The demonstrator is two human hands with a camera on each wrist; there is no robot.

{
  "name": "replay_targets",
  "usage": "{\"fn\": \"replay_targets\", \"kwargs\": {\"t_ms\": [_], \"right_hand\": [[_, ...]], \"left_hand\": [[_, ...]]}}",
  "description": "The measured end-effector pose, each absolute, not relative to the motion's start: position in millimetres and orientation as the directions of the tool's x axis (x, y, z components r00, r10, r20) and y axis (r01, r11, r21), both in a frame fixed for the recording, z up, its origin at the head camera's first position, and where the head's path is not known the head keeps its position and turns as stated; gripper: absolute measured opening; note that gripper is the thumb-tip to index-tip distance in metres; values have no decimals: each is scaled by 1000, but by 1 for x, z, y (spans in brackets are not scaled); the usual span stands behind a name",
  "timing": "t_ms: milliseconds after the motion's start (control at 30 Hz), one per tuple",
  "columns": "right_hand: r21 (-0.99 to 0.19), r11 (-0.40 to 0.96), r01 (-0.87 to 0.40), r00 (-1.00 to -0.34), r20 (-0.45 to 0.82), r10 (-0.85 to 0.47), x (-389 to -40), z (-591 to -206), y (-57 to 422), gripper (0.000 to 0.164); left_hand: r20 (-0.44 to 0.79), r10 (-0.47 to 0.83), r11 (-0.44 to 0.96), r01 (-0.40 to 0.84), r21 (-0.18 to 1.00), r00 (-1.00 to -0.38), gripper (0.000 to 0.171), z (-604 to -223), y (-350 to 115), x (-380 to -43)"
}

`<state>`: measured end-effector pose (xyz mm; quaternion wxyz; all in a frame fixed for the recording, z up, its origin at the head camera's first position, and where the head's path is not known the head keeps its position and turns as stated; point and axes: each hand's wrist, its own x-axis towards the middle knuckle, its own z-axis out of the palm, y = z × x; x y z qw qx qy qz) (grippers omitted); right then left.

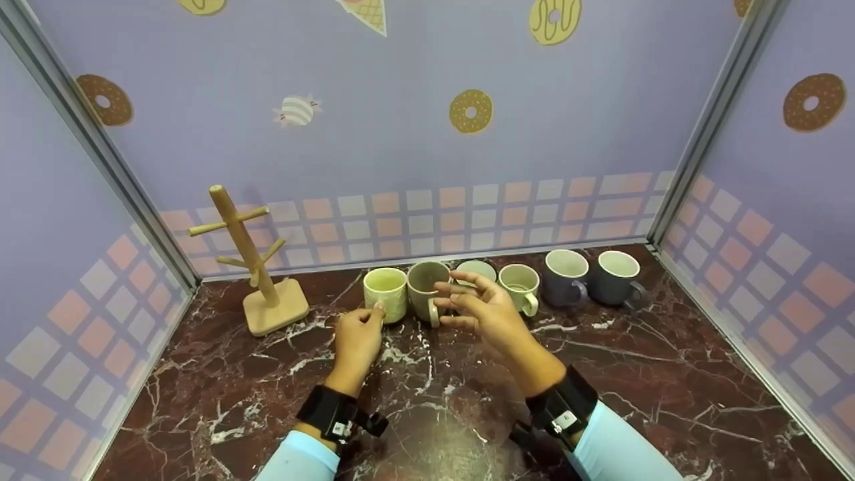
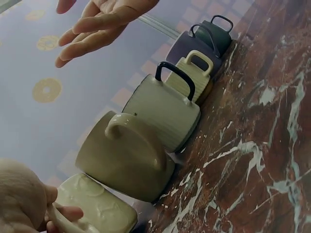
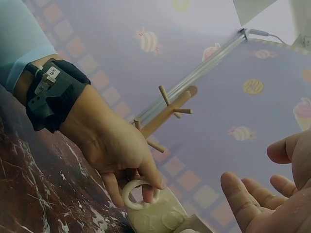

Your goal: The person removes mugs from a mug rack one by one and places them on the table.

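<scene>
My left hand [image 1: 357, 339] pinches the handle of a pale yellow-green mug [image 1: 394, 300], which stands upright on the counter at the left end of a row of mugs. In the right wrist view the thumb and fingers of that hand close on the ring handle [image 3: 129, 196]. My right hand [image 1: 493, 312] hovers in front of the row, fingers spread and holding nothing. Beside the pale mug stands a taupe mug [image 1: 421, 294]. A whitish mug with a black handle [image 2: 158, 109] follows, partly hidden behind the right hand in the head view.
Farther right stand a small cream mug [image 1: 514, 280], a purple-grey mug [image 1: 561, 284] and a dark mug [image 1: 609, 284]. A wooden mug tree [image 1: 244, 244] with several pegs is at the left. Patterned walls [image 1: 401, 133] enclose the dark marbled counter [image 1: 427, 414].
</scene>
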<state>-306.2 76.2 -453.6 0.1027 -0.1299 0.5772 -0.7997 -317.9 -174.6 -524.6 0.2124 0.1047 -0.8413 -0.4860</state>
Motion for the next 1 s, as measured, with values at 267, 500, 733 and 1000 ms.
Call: {"fn": "replay_targets", "kwargs": {"t_ms": [267, 500, 733, 1000], "right_hand": [[-948, -317, 18, -948, 85, -307, -307, -453, 75, 48], [-948, -319, 15, -953, 83, -293, -308, -455, 78, 48], [-947, -321, 7, -949, 95, -300, -310, -453, 84, 49], [-951, -309, -31, -964, 110, -241, -317, -448, 97, 38]], "left_hand": [[198, -348, 498, -2, 867, -916, 48, -529, -171, -316], [266, -319, 579, 35, 815, -910, 55, -535, -167, -318], [242, -308, 567, 27, 823, -920, 48, -538, -166, -317], [192, -376, 405, 25, 914, -906, 23, -525, -177, -315]]}}
